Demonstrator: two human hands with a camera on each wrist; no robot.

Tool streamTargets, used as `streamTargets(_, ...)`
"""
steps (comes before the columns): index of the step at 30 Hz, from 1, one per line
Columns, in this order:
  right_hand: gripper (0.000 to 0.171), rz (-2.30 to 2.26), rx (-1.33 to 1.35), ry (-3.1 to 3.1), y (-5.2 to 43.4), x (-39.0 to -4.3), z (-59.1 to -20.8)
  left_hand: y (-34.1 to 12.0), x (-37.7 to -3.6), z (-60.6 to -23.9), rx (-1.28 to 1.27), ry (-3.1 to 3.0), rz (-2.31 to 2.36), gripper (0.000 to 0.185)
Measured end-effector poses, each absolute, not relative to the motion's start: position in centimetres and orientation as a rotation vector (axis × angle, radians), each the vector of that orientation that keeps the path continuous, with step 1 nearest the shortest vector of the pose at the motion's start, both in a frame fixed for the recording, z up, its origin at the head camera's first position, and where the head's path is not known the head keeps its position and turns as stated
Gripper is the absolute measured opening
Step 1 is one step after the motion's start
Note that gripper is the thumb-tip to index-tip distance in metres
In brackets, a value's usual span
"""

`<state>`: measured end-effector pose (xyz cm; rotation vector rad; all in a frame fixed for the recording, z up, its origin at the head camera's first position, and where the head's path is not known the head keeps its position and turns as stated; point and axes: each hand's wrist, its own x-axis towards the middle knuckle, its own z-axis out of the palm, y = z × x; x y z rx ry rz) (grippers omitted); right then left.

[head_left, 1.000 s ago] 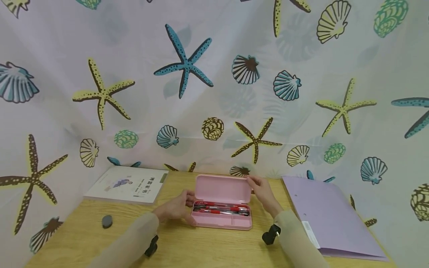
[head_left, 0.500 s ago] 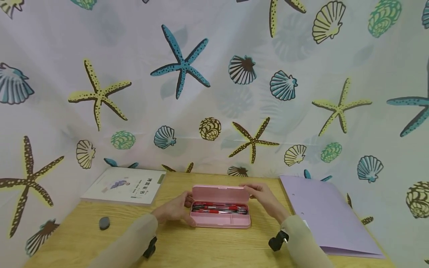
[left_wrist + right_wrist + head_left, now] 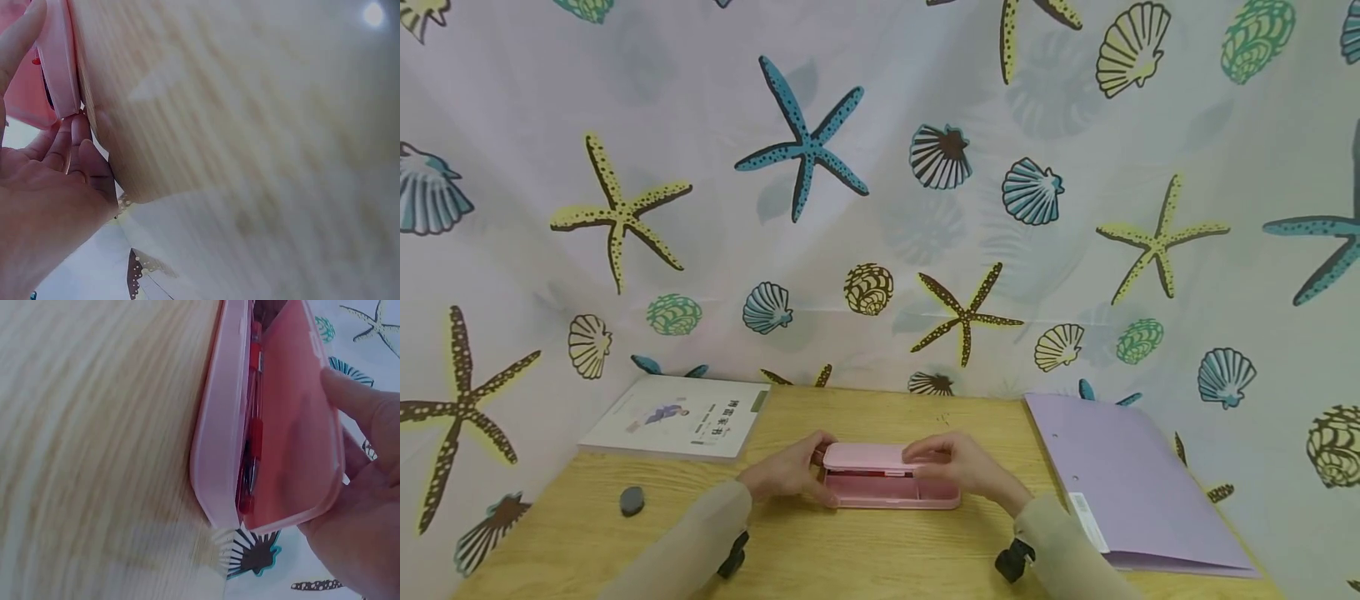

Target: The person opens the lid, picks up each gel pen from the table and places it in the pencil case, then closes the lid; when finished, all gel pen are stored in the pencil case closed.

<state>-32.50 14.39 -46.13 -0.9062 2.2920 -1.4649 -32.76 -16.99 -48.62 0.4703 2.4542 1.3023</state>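
Note:
A pink pencil case (image 3: 876,490) lies on the table in the head view, its hinged lid (image 3: 863,455) tilted down partway over the base. My left hand (image 3: 792,471) holds the case's left end, thumb at the front and fingers at the back. With thumb and fingers, my right hand (image 3: 966,468) pinches the lid near its right end; in the right wrist view the thumb lies on the lid's edge and the other fingers are behind it. Red-and-clear pens (image 3: 255,431) show in the gap between lid and base. The front compartments remain visible under the lid.
On the wooden table (image 3: 850,558), a white book (image 3: 681,417) lies at the back left and a small dark grey object (image 3: 632,501) sits nearer me. A purple folder (image 3: 1138,483) lies on the right. Behind hangs a curtain (image 3: 880,225) printed with shells and starfish.
The lid has swung from upright forward and down over the pens, with my right hand moving down and toward me along with it. My left hand stays on the case's left end.

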Motion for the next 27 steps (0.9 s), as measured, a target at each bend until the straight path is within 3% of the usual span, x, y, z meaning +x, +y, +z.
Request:
streamTargets(12, 0.018, -1.127, -1.147, 2.534, 11.9, -32.0, -47.3, -17.7, -33.4, -49.2, 0.522, 2.464, 1.196, 0.103)
streamTargets(27, 0.017, -1.08, -1.157, 2.543, 10.9, -31.8, -48.1, -17.5, -32.7, -48.6, 0.494, 2.473, 1.176, 0.1)
